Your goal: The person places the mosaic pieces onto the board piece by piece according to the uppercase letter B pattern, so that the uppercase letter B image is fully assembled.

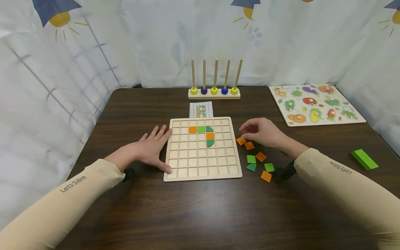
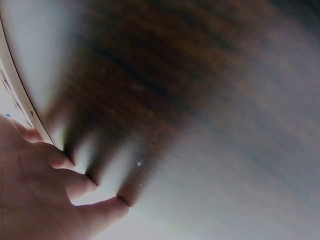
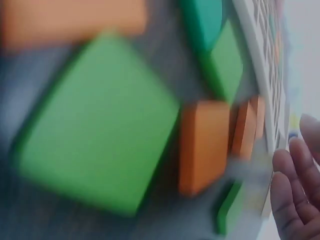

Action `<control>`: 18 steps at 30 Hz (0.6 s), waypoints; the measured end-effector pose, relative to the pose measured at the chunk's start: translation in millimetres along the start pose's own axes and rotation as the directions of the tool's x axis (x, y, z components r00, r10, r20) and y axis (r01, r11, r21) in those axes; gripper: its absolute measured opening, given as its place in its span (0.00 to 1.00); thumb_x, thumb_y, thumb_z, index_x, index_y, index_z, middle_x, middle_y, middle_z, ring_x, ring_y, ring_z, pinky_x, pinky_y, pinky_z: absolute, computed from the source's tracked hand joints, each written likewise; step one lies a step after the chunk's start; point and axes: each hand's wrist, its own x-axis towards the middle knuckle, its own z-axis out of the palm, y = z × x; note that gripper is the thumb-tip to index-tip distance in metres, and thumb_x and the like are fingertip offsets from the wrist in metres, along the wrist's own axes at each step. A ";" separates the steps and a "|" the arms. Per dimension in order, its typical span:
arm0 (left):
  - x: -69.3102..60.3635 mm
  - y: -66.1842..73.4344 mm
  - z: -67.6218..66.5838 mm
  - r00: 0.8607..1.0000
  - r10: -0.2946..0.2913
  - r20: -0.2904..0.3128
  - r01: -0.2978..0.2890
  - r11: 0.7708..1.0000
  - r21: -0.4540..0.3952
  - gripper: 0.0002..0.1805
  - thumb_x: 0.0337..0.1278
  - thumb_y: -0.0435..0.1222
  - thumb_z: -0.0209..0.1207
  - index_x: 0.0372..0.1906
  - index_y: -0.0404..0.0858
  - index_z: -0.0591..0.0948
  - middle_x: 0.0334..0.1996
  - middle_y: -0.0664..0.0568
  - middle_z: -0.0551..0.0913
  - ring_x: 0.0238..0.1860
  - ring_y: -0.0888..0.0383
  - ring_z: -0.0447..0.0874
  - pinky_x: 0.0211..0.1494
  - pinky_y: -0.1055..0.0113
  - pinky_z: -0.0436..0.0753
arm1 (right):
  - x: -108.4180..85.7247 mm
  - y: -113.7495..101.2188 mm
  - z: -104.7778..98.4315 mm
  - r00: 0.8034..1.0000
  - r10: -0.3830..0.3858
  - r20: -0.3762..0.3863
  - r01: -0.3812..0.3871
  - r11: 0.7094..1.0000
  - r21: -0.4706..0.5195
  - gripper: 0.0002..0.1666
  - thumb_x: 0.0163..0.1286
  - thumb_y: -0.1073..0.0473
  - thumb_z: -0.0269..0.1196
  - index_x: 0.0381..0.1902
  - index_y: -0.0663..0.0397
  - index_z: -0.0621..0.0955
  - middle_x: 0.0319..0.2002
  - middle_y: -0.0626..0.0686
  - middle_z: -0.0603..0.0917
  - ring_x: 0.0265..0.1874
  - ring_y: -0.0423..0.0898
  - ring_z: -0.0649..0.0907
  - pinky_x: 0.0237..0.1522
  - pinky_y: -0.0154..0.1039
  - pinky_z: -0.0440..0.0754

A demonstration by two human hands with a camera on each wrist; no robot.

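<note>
My left hand (image 1: 151, 147) lies spread at the left side of a wooden grid board (image 1: 187, 172), thumb on its lower left corner and index fingertip by its upper left edge. Set in the board are an orange square tile (image 1: 192, 129), a light green square tile (image 1: 201, 129), a dark green rounded tile (image 1: 209, 129), a second orange tile (image 1: 210, 136) and another dark green rounded tile (image 1: 210, 143). To the right of the board, my right hand (image 1: 260, 132) hovers with loosely bent fingers just above a loose orange tile (image 1: 241, 140). Nothing shows between its fingers.
Several loose orange and green tiles (image 1: 251, 159) lie right of the board. A printed pattern card (image 1: 201, 109) sits behind it, then a peg stand (image 1: 214, 94). At the back right lies a vegetable puzzle board (image 1: 289, 122); a green block (image 1: 364, 159) is at far right.
</note>
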 end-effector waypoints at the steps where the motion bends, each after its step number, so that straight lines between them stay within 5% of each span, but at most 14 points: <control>1: 0.2 0.0 -0.2 1.000 0.000 0.000 0.000 1.000 0.001 0.79 0.39 0.70 0.71 0.83 0.37 0.35 0.82 0.33 0.30 0.81 0.29 0.28 0.75 0.25 0.43 | -1.0 3.6 -3.1 1.000 0.002 -0.001 -0.002 1.000 0.002 0.13 0.72 0.63 0.66 0.52 0.59 0.86 0.46 0.57 0.88 0.42 0.49 0.85 0.46 0.40 0.83; 11: -0.2 0.7 -0.5 1.000 -0.002 0.003 0.002 1.000 -0.003 0.79 0.40 0.69 0.72 0.83 0.37 0.34 0.82 0.33 0.30 0.81 0.29 0.27 0.75 0.25 0.42 | -3.6 26.6 -16.2 0.997 -0.012 0.070 0.022 0.989 -0.145 0.18 0.71 0.63 0.67 0.57 0.59 0.85 0.54 0.60 0.87 0.53 0.56 0.85 0.57 0.55 0.82; 18: -0.8 1.4 -1.0 1.000 -0.001 0.003 0.001 1.000 -0.006 0.79 0.40 0.69 0.72 0.83 0.37 0.35 0.82 0.32 0.30 0.81 0.29 0.27 0.75 0.25 0.43 | -11.4 37.9 -24.8 0.988 0.081 0.129 -0.052 0.975 -0.216 0.26 0.65 0.55 0.73 0.57 0.64 0.82 0.54 0.62 0.86 0.55 0.61 0.83 0.63 0.60 0.78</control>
